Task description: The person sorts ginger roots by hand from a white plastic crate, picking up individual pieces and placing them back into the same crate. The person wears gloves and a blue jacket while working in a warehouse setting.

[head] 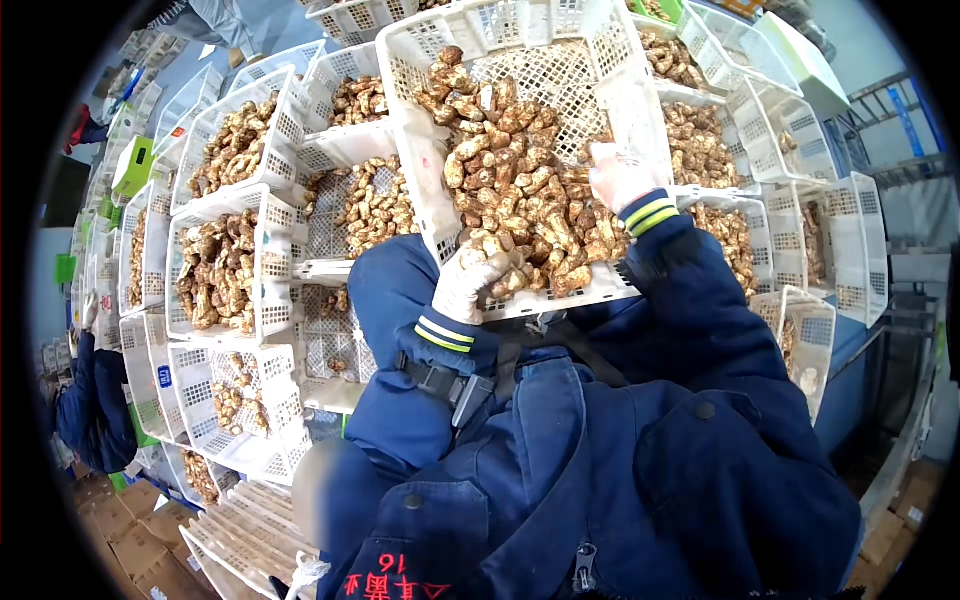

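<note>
A large white perforated plastic crate (634,105) is tilted in front of me, its near edge at my lap. Brown mushrooms with thick mottled stems (517,172) are heaped over its left and near side, while bare mesh shows at the far right. At the near left corner my left hand (459,289), in a white glove, is closed around a few pale mushrooms (508,274). My right hand (621,178), pale and blurred, is over the right part of the heap. Whether its fingers hold a mushroom is unclear.
Smaller white crates of mushrooms stand left (217,277) and right (701,142) of the large one. Stacked crates (247,536) sit at lower left, near cardboard boxes (142,551). Another person (94,405) in dark clothes is at far left.
</note>
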Demonstrator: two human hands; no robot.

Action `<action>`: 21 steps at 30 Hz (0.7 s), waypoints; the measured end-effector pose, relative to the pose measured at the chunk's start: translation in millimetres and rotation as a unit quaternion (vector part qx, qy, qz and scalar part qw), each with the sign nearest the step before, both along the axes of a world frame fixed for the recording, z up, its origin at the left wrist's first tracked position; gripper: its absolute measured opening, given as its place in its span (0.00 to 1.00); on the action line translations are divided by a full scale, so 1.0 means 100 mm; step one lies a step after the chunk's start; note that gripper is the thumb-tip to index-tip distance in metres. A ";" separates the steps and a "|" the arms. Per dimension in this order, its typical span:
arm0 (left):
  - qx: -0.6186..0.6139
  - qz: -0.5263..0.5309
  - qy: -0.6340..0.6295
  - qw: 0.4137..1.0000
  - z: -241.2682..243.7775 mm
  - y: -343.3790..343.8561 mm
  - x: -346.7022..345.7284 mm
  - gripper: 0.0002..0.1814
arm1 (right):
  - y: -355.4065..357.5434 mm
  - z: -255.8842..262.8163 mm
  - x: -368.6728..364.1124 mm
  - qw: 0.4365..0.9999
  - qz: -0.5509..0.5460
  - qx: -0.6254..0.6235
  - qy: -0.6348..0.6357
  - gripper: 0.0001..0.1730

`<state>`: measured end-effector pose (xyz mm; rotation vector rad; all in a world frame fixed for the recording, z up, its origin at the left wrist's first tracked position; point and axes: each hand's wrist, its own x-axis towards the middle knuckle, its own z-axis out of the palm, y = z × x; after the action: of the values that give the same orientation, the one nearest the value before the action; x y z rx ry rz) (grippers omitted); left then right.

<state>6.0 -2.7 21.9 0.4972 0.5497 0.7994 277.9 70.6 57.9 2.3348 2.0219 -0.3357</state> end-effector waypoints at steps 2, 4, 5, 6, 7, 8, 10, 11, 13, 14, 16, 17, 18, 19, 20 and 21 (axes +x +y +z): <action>-0.009 0.017 -0.012 1.000 -0.06 0.01 0.02 0.26 | 0.23 -0.19 0.08 0.991 0.006 -0.109 -0.072 0.18; -0.016 0.044 -0.021 0.999 -0.09 -0.01 -0.01 0.28 | 0.27 -0.22 0.20 0.995 0.018 -0.039 -0.087 0.22; 0.001 0.052 -0.018 0.999 -0.08 0.01 0.00 0.29 | 0.28 -0.29 0.23 0.997 -0.042 0.050 -0.049 0.23; -0.001 0.069 0.003 0.998 -0.10 0.00 -0.01 0.28 | 0.32 -0.29 0.17 0.998 -0.060 0.003 -0.028 0.23; -0.001 0.085 0.024 0.996 -0.11 -0.02 -0.01 0.28 | 0.36 -0.28 0.11 0.996 -0.078 -0.045 -0.007 0.24; 0.000 0.082 0.010 0.997 -0.15 0.01 -0.01 0.26 | 0.40 -0.44 0.14 0.996 -0.067 -0.049 -0.015 0.24; 0.020 0.081 0.011 0.996 -0.22 0.05 0.05 0.23 | 0.36 -0.70 0.31 0.997 -0.060 0.017 -0.033 0.23; 0.023 0.100 0.028 0.994 -0.22 0.03 0.01 0.23 | 0.28 -0.51 0.12 0.998 -0.028 0.053 0.007 0.22; -0.034 0.138 0.031 0.989 -0.19 0.01 0.00 0.22 | 0.26 -0.15 -0.15 0.997 0.041 -0.057 -0.017 0.16; -0.035 0.134 0.012 0.990 -0.25 0.01 -0.01 0.22 | 0.14 -0.09 -0.21 0.993 0.096 -0.063 0.003 0.17; -0.020 0.143 0.025 0.989 -0.22 0.01 -0.01 0.21 | -0.03 0.07 -0.40 0.983 0.108 -0.148 0.014 0.23; -0.022 0.149 0.021 0.988 -0.22 0.01 0.01 0.21 | -0.22 0.03 -0.44 0.986 0.121 -0.116 0.004 0.28; -0.023 0.157 0.019 0.987 -0.19 0.01 0.01 0.21 | -0.32 0.03 -0.50 0.984 0.099 -0.148 0.011 0.30; -0.024 0.162 0.015 0.986 -0.18 0.02 0.02 0.21 | -0.41 0.02 -0.56 0.981 0.073 -0.179 0.017 0.33; -0.013 0.147 -0.020 0.989 -0.31 0.04 0.00 0.22 | -0.56 -0.19 -0.51 0.989 0.089 -0.113 0.024 0.36; -0.014 0.136 -0.032 0.990 -0.27 0.05 0.02 0.23 | -0.66 -0.31 -0.48 0.993 0.103 -0.047 0.031 0.40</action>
<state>7.9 2.2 -5.3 0.3732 0.5746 1.0634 229.8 5.1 26.4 2.0638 2.1993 -0.4862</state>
